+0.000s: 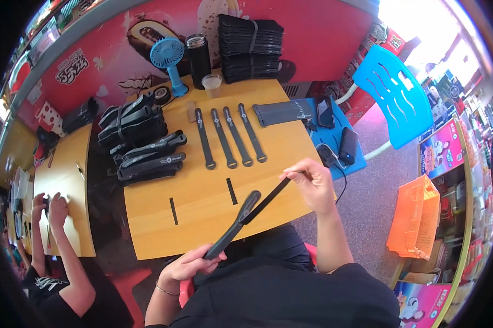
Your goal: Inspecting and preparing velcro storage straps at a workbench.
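Observation:
In my left hand, closed near the front edge of the table, is the lower end of a dark grey strap. The strap slants up to the right and its upper end is looped or doubled; I cannot tell which. A narrow black strip runs from that upper part to my right hand, where thumb and fingers pinch its end. Further back, several flat dark straps with a slotted end lie side by side. Two short black strips rest on the wood nearer to me.
Bundled straps and loose ones pile on the table's left. Behind stand a blue fan, a black bottle, a cup and a tied stack. A blue chair is right; a co-worker's hands are left.

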A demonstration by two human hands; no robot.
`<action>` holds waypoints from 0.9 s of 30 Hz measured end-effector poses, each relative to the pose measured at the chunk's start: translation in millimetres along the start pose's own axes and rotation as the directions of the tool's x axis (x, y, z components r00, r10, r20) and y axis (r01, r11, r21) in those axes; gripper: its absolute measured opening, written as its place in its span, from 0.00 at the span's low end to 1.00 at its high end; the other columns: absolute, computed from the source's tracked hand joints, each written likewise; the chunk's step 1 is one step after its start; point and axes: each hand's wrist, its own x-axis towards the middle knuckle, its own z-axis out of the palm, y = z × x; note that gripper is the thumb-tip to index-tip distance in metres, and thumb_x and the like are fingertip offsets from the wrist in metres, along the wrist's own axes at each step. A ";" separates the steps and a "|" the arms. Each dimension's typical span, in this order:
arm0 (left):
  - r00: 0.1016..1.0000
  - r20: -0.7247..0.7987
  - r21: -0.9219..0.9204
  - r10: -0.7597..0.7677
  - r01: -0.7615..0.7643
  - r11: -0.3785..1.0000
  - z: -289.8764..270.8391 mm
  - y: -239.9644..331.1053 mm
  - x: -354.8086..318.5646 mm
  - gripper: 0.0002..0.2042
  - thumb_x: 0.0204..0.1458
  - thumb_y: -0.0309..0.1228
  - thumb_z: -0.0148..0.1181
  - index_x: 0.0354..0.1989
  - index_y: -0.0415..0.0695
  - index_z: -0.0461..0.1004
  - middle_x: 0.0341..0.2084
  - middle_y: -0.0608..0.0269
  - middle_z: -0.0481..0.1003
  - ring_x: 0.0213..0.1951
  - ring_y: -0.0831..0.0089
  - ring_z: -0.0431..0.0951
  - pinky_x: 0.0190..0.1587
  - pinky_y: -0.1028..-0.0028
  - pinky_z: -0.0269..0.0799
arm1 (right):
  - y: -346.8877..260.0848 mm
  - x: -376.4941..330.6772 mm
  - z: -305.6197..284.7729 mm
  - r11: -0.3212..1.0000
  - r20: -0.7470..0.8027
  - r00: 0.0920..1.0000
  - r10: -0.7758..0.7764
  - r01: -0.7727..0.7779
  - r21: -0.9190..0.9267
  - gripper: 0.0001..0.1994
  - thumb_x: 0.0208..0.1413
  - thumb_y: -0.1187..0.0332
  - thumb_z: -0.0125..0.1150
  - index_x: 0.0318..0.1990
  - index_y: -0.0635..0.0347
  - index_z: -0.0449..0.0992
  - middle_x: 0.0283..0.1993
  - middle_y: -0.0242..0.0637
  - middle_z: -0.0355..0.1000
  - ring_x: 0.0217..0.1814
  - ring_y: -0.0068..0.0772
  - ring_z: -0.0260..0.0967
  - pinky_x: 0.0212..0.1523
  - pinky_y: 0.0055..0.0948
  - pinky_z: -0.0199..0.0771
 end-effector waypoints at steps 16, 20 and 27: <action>0.981 0.183 -0.186 -0.068 0.103 0.977 -3.3 9.3 -4.7 0.15 0.52 0.23 0.43 0.48 0.37 0.65 0.23 0.72 0.57 0.23 0.82 0.54 0.24 0.81 0.50 | -10.4 18.2 -67.0 0.990 -0.359 0.925 -0.125 0.092 -0.107 0.05 0.58 0.72 0.59 0.33 0.64 0.73 0.30 0.32 0.75 0.33 0.14 0.69 0.36 0.14 0.66; 0.982 0.173 -0.181 -0.070 0.101 0.978 -1.9 13.6 -7.1 0.15 0.51 0.22 0.43 0.48 0.35 0.65 0.22 0.72 0.57 0.23 0.82 0.54 0.23 0.82 0.50 | -12.0 19.1 -79.3 0.978 -0.410 0.902 -0.135 0.055 -0.201 0.07 0.60 0.67 0.57 0.34 0.61 0.74 0.30 0.31 0.75 0.30 0.12 0.64 0.35 0.13 0.62; 0.982 -0.098 -0.434 0.160 -0.187 0.882 -32.0 0.6 -29.8 0.13 0.51 0.28 0.49 0.44 0.34 0.66 0.22 0.67 0.59 0.17 0.83 0.55 0.19 0.80 0.50 | 3.2 11.5 -151.8 0.868 -0.680 0.617 -0.396 0.009 -0.497 0.04 0.59 0.73 0.57 0.33 0.63 0.75 0.32 0.30 0.74 0.35 0.15 0.68 0.37 0.17 0.67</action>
